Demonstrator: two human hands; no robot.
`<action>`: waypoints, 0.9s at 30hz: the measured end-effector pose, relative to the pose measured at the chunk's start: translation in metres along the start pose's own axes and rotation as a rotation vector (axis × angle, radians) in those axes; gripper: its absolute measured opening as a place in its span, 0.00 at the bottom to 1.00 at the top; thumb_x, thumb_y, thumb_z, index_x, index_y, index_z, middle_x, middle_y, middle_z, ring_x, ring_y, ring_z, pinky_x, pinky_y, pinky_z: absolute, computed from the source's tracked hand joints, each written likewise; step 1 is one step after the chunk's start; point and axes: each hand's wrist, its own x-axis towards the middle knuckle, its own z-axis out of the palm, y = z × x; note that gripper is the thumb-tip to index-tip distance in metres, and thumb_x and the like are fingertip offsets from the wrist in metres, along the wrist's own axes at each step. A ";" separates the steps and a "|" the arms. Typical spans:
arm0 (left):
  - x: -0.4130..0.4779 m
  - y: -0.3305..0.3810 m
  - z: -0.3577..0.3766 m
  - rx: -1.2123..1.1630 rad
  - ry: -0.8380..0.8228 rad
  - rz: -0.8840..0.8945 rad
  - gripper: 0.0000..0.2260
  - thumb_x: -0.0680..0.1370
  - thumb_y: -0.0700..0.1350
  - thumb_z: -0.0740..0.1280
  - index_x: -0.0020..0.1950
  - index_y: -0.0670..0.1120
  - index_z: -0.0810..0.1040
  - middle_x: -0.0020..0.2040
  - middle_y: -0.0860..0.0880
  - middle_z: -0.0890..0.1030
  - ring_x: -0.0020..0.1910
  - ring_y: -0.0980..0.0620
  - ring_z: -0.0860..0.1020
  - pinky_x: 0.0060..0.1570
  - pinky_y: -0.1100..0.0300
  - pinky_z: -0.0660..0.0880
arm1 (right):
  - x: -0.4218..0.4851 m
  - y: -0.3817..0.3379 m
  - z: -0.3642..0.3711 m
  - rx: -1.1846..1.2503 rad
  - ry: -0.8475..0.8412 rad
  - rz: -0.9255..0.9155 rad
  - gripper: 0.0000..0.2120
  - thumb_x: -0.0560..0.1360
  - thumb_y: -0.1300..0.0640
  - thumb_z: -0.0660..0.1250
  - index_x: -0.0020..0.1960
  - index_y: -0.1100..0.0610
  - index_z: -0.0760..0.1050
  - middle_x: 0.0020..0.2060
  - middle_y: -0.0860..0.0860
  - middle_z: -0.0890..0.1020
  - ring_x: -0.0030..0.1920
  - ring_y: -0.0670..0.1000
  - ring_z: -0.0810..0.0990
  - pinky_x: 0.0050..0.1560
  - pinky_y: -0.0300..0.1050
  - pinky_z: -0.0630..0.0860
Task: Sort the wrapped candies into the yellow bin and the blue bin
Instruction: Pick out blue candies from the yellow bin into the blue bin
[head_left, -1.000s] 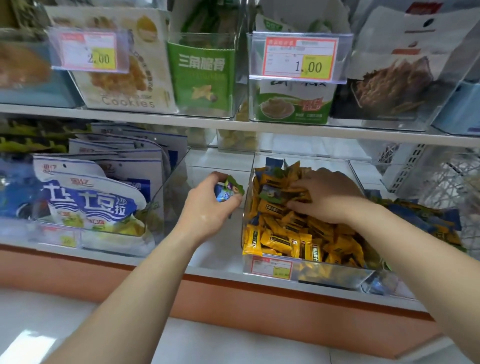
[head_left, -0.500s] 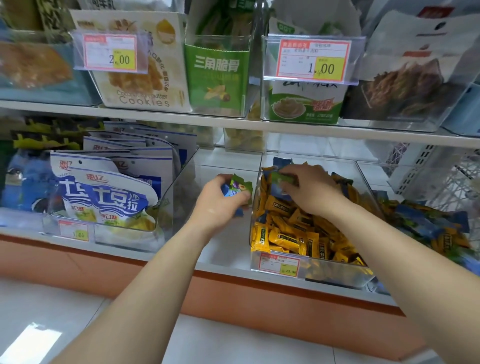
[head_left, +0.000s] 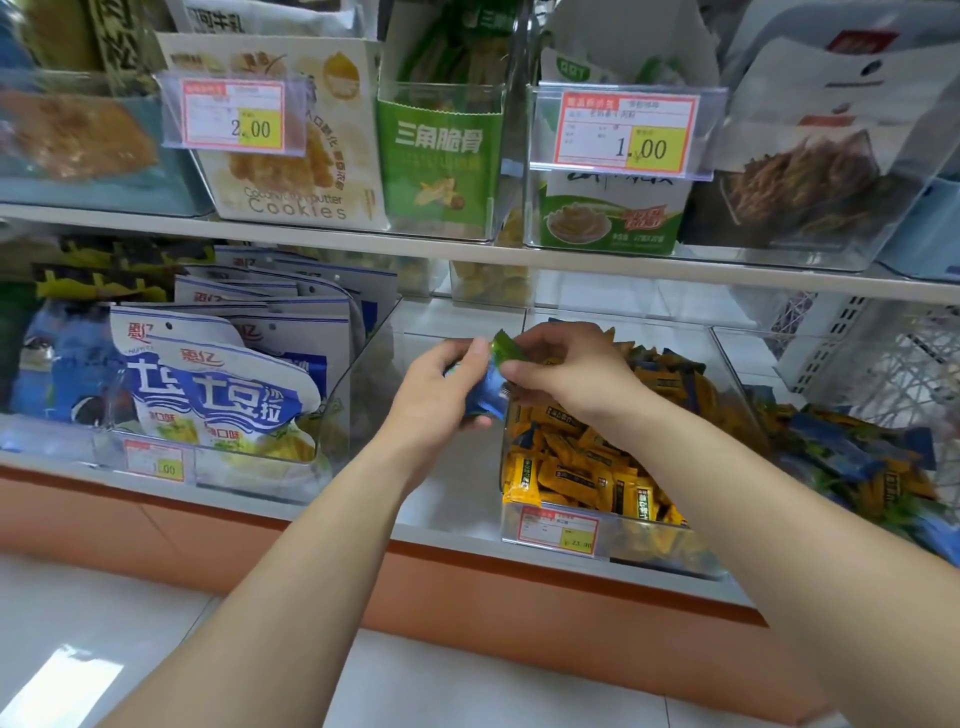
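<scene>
A clear bin (head_left: 558, 530) on the lower shelf holds mostly yellow wrapped candies (head_left: 576, 467), with a few blue ones among them. To its right lies a pile of mostly blue wrapped candies (head_left: 852, 457). My left hand (head_left: 441, 395) is closed on a small bunch of blue wrapped candies (head_left: 488, 397) just left of the yellow bin. My right hand (head_left: 566, 369) pinches a green-edged wrapped candy (head_left: 503, 347) and holds it against the bunch in my left hand. Both hands touch above the bin's left wall.
An empty clear bin (head_left: 363, 374) stands under my left hand. Blue and white snack bags (head_left: 223, 395) fill the bin further left. The upper shelf (head_left: 467, 252) carries cookie and snack boxes with price tags. A white wire basket (head_left: 904, 364) sits at the far right.
My right hand has lifted out of the yellow candies with a green-edged piece and moved left to meet my left hand. My left hand stayed put with its blue candies.
</scene>
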 end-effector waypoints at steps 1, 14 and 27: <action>-0.001 0.000 -0.001 -0.004 -0.008 0.014 0.15 0.76 0.58 0.68 0.57 0.50 0.79 0.50 0.48 0.82 0.43 0.56 0.83 0.35 0.64 0.77 | 0.002 -0.001 0.003 -0.021 0.011 0.002 0.05 0.74 0.61 0.75 0.48 0.54 0.81 0.39 0.51 0.86 0.39 0.49 0.86 0.43 0.43 0.84; 0.000 -0.016 -0.028 0.491 0.070 0.145 0.15 0.74 0.49 0.75 0.57 0.53 0.75 0.50 0.53 0.79 0.47 0.54 0.80 0.43 0.63 0.79 | 0.013 0.051 -0.019 -0.892 -0.218 -0.019 0.09 0.75 0.57 0.72 0.53 0.47 0.82 0.47 0.41 0.81 0.50 0.43 0.80 0.51 0.40 0.78; 0.001 -0.008 -0.012 0.447 0.112 0.178 0.14 0.73 0.50 0.75 0.56 0.53 0.76 0.50 0.51 0.80 0.48 0.54 0.80 0.44 0.64 0.79 | 0.012 0.052 -0.020 -0.984 -0.183 -0.058 0.04 0.77 0.51 0.70 0.50 0.45 0.81 0.45 0.40 0.76 0.47 0.44 0.76 0.45 0.41 0.74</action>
